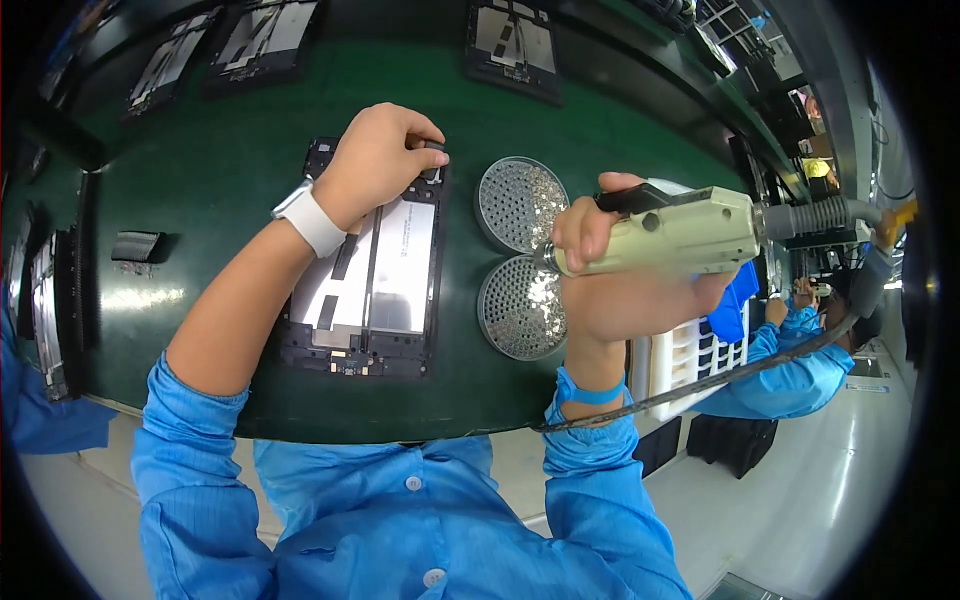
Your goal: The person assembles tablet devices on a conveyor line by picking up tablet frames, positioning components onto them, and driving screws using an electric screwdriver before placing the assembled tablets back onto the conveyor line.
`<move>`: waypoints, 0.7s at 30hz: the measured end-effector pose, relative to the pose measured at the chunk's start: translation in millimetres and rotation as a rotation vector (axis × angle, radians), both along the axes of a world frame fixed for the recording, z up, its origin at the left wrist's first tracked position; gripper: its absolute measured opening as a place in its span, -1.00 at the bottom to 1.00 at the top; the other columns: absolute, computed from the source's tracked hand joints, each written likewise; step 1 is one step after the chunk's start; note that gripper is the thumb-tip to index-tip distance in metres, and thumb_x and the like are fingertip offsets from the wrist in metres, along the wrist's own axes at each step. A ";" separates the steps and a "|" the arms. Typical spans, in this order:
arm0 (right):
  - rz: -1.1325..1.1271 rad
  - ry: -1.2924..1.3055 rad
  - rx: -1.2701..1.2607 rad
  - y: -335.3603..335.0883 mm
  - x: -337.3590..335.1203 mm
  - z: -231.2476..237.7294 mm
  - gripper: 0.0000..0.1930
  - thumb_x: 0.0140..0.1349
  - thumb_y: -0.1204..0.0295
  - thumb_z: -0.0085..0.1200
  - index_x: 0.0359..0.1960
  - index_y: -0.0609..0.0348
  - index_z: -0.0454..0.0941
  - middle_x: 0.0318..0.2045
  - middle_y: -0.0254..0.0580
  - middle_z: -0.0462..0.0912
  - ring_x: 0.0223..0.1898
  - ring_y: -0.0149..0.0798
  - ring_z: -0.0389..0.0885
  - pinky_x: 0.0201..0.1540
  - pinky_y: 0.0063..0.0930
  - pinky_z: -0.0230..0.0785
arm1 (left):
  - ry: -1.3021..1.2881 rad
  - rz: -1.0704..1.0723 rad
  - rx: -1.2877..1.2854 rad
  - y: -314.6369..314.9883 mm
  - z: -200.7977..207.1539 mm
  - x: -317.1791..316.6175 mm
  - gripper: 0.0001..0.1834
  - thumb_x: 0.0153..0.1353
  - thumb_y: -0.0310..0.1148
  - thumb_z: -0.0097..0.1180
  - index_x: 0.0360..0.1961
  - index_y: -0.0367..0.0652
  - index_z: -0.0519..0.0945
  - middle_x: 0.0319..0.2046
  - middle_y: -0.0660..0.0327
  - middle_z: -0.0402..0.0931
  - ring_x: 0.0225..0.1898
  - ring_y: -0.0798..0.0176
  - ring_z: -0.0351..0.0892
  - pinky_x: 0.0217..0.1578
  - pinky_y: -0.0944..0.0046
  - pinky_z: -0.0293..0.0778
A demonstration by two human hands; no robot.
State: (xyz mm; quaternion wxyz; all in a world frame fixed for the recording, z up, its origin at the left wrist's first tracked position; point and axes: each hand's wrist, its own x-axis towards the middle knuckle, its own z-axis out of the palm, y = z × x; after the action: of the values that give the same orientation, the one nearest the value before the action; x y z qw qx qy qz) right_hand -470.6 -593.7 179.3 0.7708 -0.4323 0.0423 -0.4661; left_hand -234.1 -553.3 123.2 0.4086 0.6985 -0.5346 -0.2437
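You have two hands (372, 160), one driver (690, 235), two dishes (503, 190), one watch (312, 220) and one strap (595, 394). Before you are four opened tablets (408, 265) (parts (46, 320) at the left rim are too distorted to count).

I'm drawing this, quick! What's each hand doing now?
Left hand: at the flat device's top right corner; can't tell if it's gripping anything.
Right hand: closed around the pale green power tool.

Electronics workshop — green bench (220, 205), opened tablets (408, 265), power screwdriver (685, 235)
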 end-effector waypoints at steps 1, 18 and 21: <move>-0.032 -0.014 0.003 -1.2 -1.5 -3.0 0.21 0.02 -0.61 -0.48 0.05 0.55 0.40 -0.57 -0.03 0.52 -0.55 -0.19 0.37 -0.45 -0.35 0.22 | -0.006 -0.001 0.007 -2.1 -4.8 3.7 -0.74 0.05 -0.43 0.37 -0.25 -0.38 0.69 -0.47 0.14 0.58 -0.42 0.26 0.56 -0.29 0.28 0.49; 0.298 0.029 -0.147 63.3 25.9 5.2 0.23 -0.07 -0.66 -0.46 0.03 0.51 0.39 -0.57 -0.14 0.49 -0.51 -0.24 0.38 -0.35 -0.29 0.22 | -0.332 0.091 -0.233 10.6 -30.7 -4.3 -0.72 0.08 -0.12 0.31 -0.36 -0.11 0.72 -0.35 0.18 0.61 -0.25 0.04 0.61 -0.22 0.12 0.51; 0.422 0.132 -0.111 95.4 32.5 -12.1 0.20 -0.09 -0.65 -0.30 0.02 0.49 0.40 -0.58 -0.14 0.50 -0.50 -0.21 0.41 -0.37 -0.32 0.25 | -0.314 0.129 -0.232 16.2 -35.5 -0.1 -0.73 0.10 -0.12 0.30 -0.37 -0.12 0.72 -0.35 0.19 0.62 -0.24 0.05 0.62 -0.22 0.11 0.52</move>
State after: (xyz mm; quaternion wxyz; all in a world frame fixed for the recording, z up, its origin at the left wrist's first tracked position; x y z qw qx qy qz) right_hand -438.1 -498.3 167.2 0.8218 -0.5027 -0.0245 -0.2671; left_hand -234.2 -537.1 87.8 0.4127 0.7091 -0.5702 -0.0416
